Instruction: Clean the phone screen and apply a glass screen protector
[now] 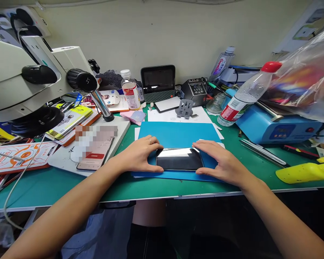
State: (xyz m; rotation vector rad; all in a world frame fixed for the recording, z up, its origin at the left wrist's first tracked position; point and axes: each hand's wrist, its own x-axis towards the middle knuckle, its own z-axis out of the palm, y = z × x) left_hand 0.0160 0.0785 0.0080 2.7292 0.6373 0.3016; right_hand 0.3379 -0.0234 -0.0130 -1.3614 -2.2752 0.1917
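A black smartphone lies sideways on a blue mat, its screen up and reflecting light along the far half. At its left end is my left hand, a ring on one finger, with thumb at the near corner and fingers at the far corner. My right hand grips the opposite end in the same way, thumb near and fingertips far. The phone's two short ends are partly hidden by the hands.
A microscope on a white base stands left, a lit phone on that base. Behind are a grey phone stand and a display. To the right are a red-capped bottle, tweezers, a blue machine and a yellow bottle.
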